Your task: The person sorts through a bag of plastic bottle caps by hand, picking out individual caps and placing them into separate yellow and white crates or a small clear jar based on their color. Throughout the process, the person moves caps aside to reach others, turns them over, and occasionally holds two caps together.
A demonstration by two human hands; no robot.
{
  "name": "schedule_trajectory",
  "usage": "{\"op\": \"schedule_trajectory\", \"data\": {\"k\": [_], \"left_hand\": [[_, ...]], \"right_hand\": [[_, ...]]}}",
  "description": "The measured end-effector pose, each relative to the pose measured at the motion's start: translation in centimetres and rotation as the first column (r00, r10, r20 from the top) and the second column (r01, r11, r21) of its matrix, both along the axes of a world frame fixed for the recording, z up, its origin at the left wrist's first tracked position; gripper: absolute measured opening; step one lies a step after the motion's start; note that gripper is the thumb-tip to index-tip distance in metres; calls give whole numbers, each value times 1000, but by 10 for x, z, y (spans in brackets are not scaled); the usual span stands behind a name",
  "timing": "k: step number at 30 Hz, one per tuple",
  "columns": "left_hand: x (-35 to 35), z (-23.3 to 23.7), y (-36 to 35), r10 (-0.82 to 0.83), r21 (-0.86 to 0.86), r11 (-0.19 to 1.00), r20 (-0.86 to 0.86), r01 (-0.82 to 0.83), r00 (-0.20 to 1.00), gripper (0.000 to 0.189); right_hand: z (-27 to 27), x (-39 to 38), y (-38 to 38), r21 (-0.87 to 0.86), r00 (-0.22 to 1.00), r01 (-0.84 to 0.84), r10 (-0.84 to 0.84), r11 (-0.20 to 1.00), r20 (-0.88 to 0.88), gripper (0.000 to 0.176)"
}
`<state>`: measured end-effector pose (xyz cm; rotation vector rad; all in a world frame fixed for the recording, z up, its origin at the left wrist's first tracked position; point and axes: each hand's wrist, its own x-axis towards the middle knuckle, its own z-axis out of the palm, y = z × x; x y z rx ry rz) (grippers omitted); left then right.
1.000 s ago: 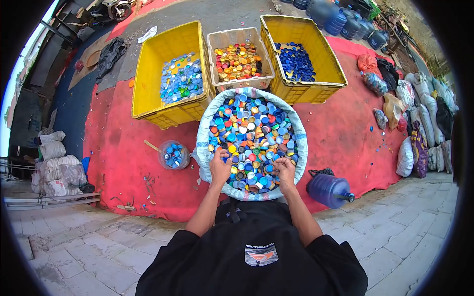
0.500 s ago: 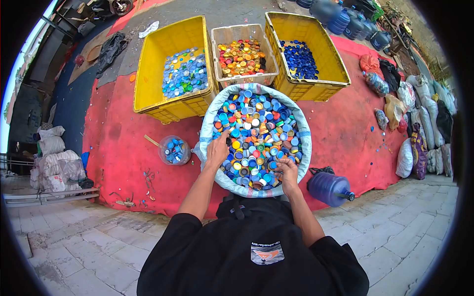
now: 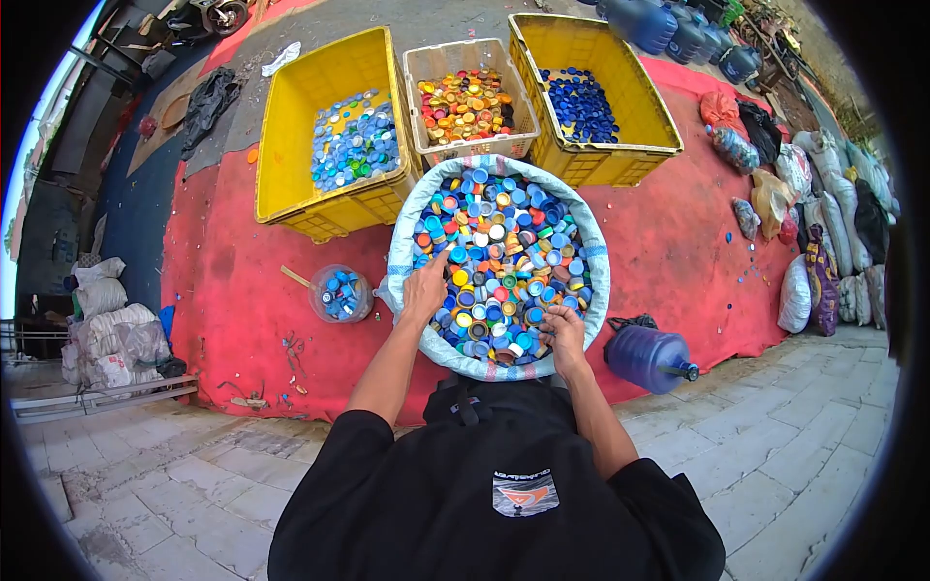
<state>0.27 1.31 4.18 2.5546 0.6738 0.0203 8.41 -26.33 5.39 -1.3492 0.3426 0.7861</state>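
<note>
In front of me stands a round sack with a rolled white-and-blue rim (image 3: 401,232), filled with mixed plastic bottle caps (image 3: 496,261) of many colours. My left hand (image 3: 424,289) is over the left side of the caps, its index finger stretched out and touching or nearly touching them. The other left fingers are partly hidden, and no cap shows in that hand. At the lower right of the heap is my right hand (image 3: 566,335). Its thumb and fingers are curled together close to the caps; whatever lies between the fingertips is too small to make out.
Beyond the sack are a yellow crate (image 3: 276,155) of light-blue caps, a whitish crate (image 3: 475,150) of yellow, orange and red caps, and another yellow crate (image 3: 605,169) of dark-blue caps. A clear tub (image 3: 362,308) sits left; a large water jug (image 3: 644,360) lies right.
My view has shifted slightly, so the crates and sack appear a little higher and further left. Both hands stay over the caps, with only small finger movements.
</note>
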Motion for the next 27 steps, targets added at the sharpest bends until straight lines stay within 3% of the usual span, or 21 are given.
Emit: {"op": "schedule_trajectory", "data": {"k": [5,8,11,12,13,14,15,18,19,22,27], "left_hand": [[-3,-4,3,-35,56,998,13,35,999,41],[-7,-10,7,-38,94,995,131,26,991,34],[-8,24,0,222,-256,949,130,-183,966,27],[-10,28,-2,408,-597,760,131,-257,904,25],[-13,32,-4,570,-852,457,60,-255,819,22],[-19,35,-7,683,-980,89,-71,-179,727,20],[-28,40,-8,712,-995,-88,-90,-39,697,14],[-48,55,-22,783,-965,-236,-117,117,611,15],[-56,50,-25,787,-947,-278,-129,159,604,18],[-73,52,-34,801,-892,-341,-111,295,589,22],[-87,50,-45,819,-867,-406,-206,287,536,20]], "right_hand": [[-4,1,5,-5,999,-29,29,1000,19,10],[-7,4,16,-91,985,-101,113,991,133,11],[-28,7,37,-315,796,-219,356,923,490,19],[-25,10,46,-370,727,-246,423,896,541,22],[-21,12,57,-424,650,-266,486,865,584,24],[-16,15,68,-479,566,-281,547,831,617,27],[-12,16,77,-599,497,-277,646,751,580,39],[-6,17,98,-625,331,-247,671,740,664,50],[-13,20,104,-658,280,-270,712,703,644,61],[-9,21,118,-713,260,-297,772,635,580,67],[-22,20,128,-782,125,-296,834,548,537,71]]}}
